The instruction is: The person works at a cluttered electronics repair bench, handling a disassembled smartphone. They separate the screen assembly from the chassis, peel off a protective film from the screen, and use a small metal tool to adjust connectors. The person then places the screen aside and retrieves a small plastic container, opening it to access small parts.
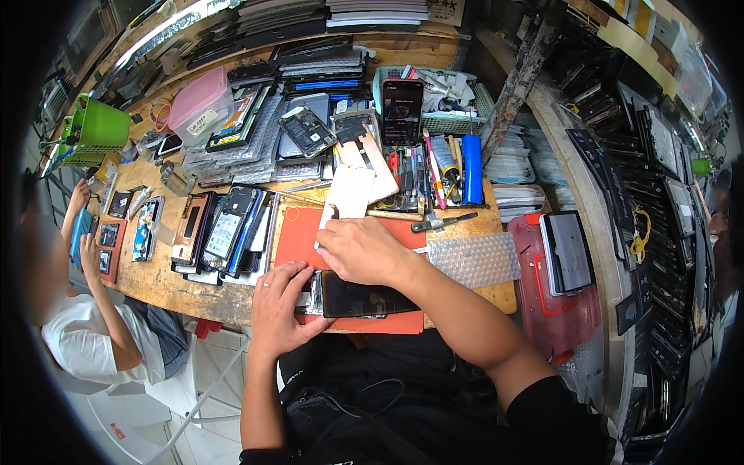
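A phone with a dark screen panel (368,298) lies sideways on an orange-red mat (298,236). At its left end, bare metal and inner parts (312,298) show. My left hand (283,306), with a ring on one finger, grips that end, fingers at the far edge and thumb at the near edge. Over the phone's far edge, my right hand (360,252) is closed, fingertips pinched together. Something pale and thin shows by its fingertips, but I cannot make out what it is. Just beyond lies a white rectangular panel (351,190).
A screwdriver (444,222) and bubble wrap (473,260) lie to the right. Behind stand a tool tray with a blue cylinder (471,159), and an upright lit phone (402,112). Stacked phones (229,229) sit left. A co-worker's hands (87,252) work at far left.
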Demonstrator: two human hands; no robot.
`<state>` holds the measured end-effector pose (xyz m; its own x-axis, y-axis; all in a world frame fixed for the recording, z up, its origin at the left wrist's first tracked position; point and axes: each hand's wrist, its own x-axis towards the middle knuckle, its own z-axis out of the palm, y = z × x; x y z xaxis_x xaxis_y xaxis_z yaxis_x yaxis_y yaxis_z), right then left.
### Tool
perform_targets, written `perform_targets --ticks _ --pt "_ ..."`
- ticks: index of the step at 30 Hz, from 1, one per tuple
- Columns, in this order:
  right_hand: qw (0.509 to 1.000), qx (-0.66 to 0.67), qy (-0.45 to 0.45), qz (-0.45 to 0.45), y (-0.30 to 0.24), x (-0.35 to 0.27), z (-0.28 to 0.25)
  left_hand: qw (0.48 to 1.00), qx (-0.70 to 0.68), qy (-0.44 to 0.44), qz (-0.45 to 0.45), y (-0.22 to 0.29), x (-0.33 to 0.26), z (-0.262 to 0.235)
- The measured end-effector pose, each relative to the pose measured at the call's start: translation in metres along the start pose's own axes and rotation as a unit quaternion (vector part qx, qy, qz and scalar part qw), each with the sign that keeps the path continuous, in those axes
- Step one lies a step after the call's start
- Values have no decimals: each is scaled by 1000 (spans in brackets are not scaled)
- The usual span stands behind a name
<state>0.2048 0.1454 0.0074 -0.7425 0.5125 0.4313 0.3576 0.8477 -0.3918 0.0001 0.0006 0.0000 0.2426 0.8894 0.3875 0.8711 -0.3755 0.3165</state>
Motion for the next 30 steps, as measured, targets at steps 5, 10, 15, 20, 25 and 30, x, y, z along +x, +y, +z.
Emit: perform_targets --ticks 5,10,15,20,25,30 --pt "1000 -2 1 0 0 0 0 1000 1 -1 1 0 0 0" --pt "1000 -1 0 0 0 0 0 1000 1 -1 -2 0 0 0" --pt "1000 -1 4 -1 0 0 0 1000 -3 0 -2 0 0 0" --pt "1000 -1 3 -3 -1 0 -2 1000 -4 1 -1 0 0 0" --pt "1000 -5 -4 1 -1 0 -1 1000 -2 4 -1 1 0 0" --pt "1000 1 -17 10 -1 0 -1 1000 -1 2 -3 1 0 -1"
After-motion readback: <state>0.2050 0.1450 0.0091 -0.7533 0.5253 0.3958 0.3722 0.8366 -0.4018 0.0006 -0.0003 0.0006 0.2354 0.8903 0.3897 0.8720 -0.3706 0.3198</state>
